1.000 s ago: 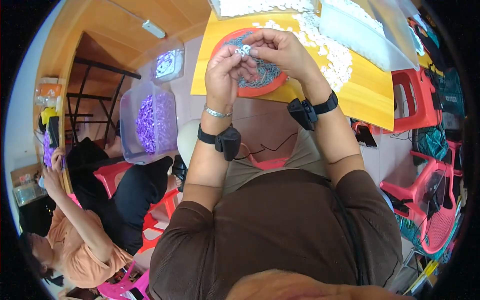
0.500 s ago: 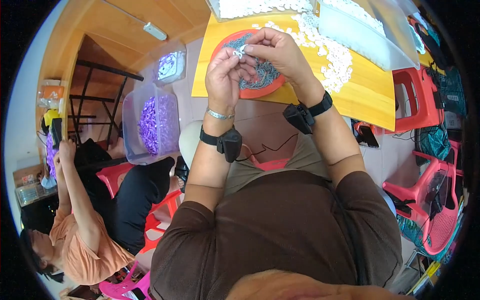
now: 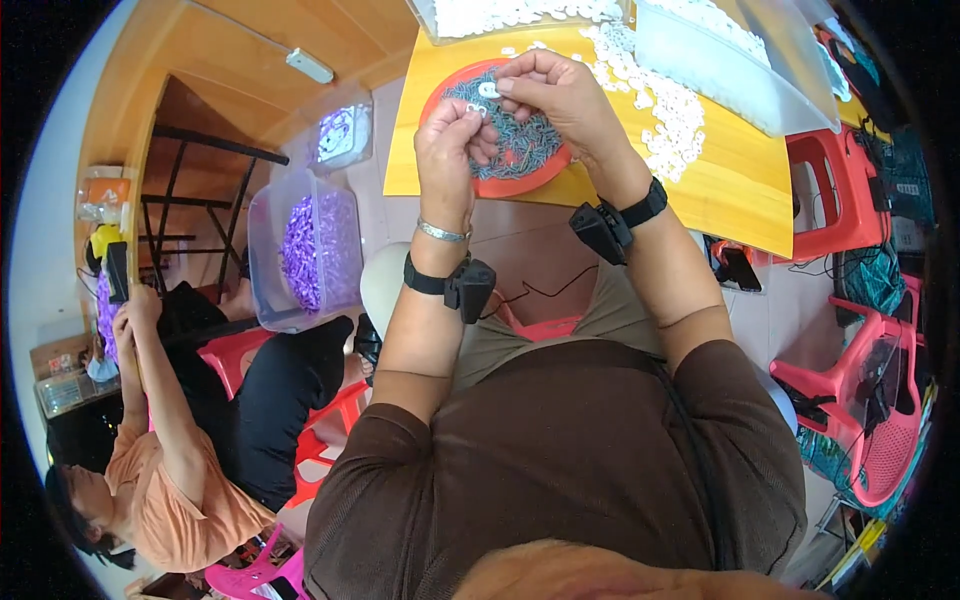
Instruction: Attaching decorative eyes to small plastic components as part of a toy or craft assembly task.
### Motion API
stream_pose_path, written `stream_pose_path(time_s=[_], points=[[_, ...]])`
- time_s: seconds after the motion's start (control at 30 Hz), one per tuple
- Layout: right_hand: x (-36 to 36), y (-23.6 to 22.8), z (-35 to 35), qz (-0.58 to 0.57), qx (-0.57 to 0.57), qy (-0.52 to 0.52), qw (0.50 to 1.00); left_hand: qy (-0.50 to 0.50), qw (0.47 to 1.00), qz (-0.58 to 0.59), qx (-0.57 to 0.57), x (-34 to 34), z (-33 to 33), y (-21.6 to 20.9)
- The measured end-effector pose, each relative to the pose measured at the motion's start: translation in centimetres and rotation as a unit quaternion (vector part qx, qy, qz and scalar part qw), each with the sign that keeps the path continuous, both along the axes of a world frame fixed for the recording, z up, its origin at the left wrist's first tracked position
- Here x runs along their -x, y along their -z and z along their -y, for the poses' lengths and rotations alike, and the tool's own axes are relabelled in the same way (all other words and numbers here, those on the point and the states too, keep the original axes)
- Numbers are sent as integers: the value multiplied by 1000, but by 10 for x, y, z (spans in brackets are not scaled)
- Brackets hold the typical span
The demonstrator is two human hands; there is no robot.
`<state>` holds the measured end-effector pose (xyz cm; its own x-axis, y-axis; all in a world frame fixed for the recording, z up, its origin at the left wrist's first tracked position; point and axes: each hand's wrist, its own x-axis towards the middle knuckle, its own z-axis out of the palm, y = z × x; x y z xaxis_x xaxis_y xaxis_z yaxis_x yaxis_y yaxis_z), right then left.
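Pinched between thumb and fingertips, the left hand (image 3: 446, 138) holds a small white piece (image 3: 477, 109), and the right hand (image 3: 568, 98) grips closed on a white oval piece (image 3: 489, 90), smooth and rounded. Both pieces are just beside each other, above a round red tray (image 3: 500, 188) full of thin grey pieces (image 3: 525, 150); the hands cover part of it. Flat white pieces (image 3: 675, 130) are scattered on the yellow wooden table (image 3: 745, 195), next to a clear plastic bin (image 3: 790, 95). At left, on the floor, stands a translucent box (image 3: 265, 245) with shiny purple pieces (image 3: 300, 255).
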<state>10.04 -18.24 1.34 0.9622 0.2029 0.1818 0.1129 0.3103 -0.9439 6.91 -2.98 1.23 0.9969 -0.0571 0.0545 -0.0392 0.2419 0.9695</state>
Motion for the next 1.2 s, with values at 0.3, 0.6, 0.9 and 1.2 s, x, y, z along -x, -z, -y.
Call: stream_pose_path(time_s=[0.3, 0.6, 0.9, 1.2], points=[[1, -1, -3, 4, 21, 16, 1000, -16, 1000, -15, -11, 1, 1, 0], [2, 0, -5, 41, 46, 29, 998, -21, 999, -14, -30, 1, 2, 1], [4, 0, -10, 91, 57, 73, 991, -23, 1000, 0, -16, 2, 3, 1], [1, 3, -3, -46, 3, -31, 998, -35, 999, -2, -33, 4, 4, 0]])
